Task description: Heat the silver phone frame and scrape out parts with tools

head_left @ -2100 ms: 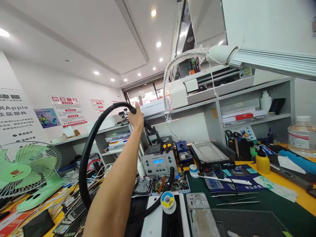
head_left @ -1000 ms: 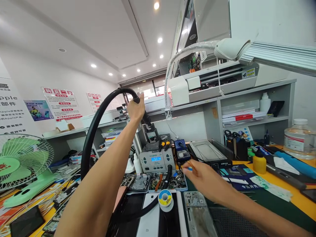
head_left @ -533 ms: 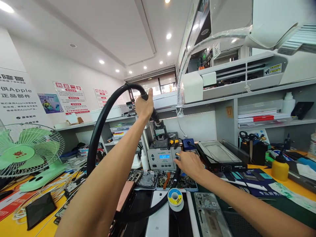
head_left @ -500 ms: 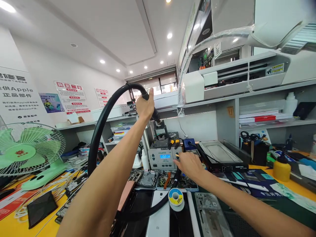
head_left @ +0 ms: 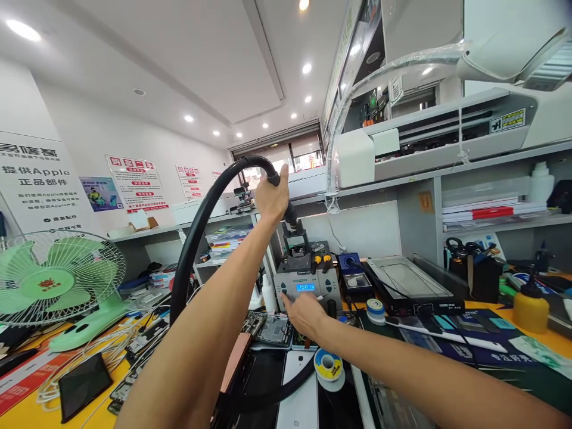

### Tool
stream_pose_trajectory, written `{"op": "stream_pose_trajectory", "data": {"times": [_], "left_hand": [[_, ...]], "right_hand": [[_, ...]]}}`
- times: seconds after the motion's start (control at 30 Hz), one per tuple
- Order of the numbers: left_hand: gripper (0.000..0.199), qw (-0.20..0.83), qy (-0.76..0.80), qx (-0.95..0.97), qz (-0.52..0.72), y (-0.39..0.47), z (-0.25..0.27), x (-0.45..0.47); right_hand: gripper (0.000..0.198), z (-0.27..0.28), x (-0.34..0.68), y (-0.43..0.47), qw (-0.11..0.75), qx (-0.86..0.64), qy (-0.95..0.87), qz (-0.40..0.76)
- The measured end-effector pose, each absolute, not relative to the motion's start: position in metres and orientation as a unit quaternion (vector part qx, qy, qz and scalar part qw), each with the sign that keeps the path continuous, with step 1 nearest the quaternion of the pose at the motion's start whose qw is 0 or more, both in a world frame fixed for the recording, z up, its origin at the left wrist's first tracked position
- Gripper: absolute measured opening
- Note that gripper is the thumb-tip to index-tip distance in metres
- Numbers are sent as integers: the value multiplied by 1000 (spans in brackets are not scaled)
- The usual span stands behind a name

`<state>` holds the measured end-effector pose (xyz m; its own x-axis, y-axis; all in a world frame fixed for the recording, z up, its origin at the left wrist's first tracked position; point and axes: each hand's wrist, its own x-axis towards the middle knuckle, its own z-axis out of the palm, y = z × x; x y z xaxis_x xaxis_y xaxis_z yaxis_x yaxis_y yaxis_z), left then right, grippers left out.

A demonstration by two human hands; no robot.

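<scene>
My left hand (head_left: 272,199) is wrapped round the black handle of a hot air gun (head_left: 290,213), whose nozzle points down at a black holder (head_left: 295,241) on top of the hot air station (head_left: 290,285). A thick black hose (head_left: 201,217) loops from the handle down to the left. The station's blue display (head_left: 305,287) reads 150. My right hand (head_left: 306,316) is at the station's front panel, index finger stretched to the buttons left of the display. Its other fingers are curled, and a small pale tip sticks out beside them; what it belongs to is hidden.
A solder wire spool (head_left: 328,366) stands on a white phone (head_left: 295,387) below my hands. Opened phone parts (head_left: 272,330) lie in trays. A green fan (head_left: 58,280) is at left. To the right are a flat heating plate (head_left: 411,277) and a yellow bottle (head_left: 531,310).
My right hand has moved left across the station's panel, from the buttons right of the display to those on its left. My left hand keeps its grip on the hot air gun.
</scene>
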<state>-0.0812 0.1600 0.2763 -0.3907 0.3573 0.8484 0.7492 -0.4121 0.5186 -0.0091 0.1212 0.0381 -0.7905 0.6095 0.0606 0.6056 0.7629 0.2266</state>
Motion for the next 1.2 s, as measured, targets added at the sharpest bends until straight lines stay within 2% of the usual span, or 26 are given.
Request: {"op": "stream_pose_trajectory", "data": {"times": [0.5, 1.03, 1.2], "left_hand": [[38, 180, -541, -540, -618, 162, 273, -81], [38, 186, -555, -538, -607, 164, 274, -80], [39, 187, -551, -539, -610, 163, 274, -79]], "right_hand": [[33, 32, -4, 119, -10, 361, 930, 74], [32, 33, 0, 119, -6, 350, 932, 93], [31, 29, 1, 122, -39, 316, 941, 113]]}}
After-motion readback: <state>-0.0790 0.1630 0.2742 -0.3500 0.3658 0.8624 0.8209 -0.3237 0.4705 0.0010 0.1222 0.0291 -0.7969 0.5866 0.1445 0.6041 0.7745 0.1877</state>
